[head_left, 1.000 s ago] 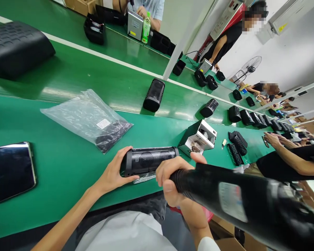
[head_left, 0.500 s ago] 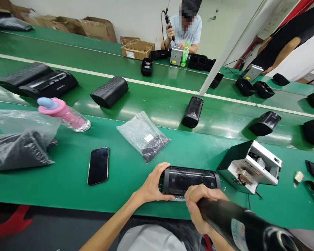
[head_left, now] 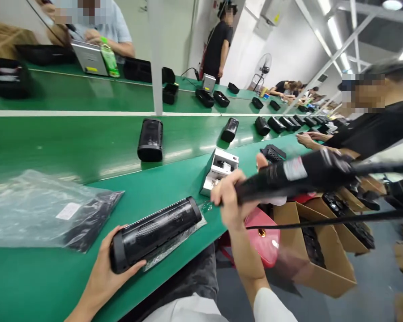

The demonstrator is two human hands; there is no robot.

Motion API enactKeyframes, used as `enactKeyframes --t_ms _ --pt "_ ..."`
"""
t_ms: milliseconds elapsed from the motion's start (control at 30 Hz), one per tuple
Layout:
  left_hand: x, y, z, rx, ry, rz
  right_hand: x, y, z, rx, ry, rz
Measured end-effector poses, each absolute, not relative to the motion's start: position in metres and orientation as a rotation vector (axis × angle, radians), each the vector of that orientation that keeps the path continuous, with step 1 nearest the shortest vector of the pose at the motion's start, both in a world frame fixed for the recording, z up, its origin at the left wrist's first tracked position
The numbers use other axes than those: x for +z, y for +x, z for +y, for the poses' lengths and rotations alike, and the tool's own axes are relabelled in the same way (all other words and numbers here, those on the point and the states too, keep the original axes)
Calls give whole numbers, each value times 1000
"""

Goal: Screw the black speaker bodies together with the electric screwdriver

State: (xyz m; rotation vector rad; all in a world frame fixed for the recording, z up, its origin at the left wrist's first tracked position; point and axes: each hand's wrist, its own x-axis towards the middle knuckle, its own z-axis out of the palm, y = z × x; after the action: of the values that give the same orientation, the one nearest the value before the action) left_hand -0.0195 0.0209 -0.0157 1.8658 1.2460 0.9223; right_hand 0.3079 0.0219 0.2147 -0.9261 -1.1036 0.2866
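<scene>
Head view: nearest, the left hand [head_left: 104, 270] has its thumb and fingers clamped around the near left end of a long black casing [head_left: 157, 232] with perforated panels, as it did half a second ago. The casing lies on the green table [head_left: 154, 185] near its front edge, a strip of clear wrap [head_left: 173, 246] showing along its near side. It slants up to the right in the picture, where it ran almost level before.

The right hand [head_left: 233, 201] has its fingers wrapped around a blurred black tool [head_left: 275, 180]. Half a second ago this hand was over the casing's near side; now it has moved off past the right end, and the tool reaches away to the right with a dark cable. Its tip is hidden.

To the right below the table edge are a pink seat [head_left: 267, 239] and open cartons [head_left: 337, 270], now in view. A clear plastic bag [head_left: 67, 210] lies to the left of the casing; the phone and pink bottle have left the view. Just beyond the right hand sits a white machine box [head_left: 221, 161].

Farther off, black units [head_left: 150, 141] stand along the line, and a co-worker in black [head_left: 383, 127] now shows at right.
</scene>
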Motion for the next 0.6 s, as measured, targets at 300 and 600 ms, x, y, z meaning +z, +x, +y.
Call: enactKeyframes --t_ms 300,600 --pt "-13 -15 24 997 1876 1259 195 404 87 109 -1134 -896" --pt "-12 -9 19 989 1873 1233 196 349 22 460 -1103 -906"
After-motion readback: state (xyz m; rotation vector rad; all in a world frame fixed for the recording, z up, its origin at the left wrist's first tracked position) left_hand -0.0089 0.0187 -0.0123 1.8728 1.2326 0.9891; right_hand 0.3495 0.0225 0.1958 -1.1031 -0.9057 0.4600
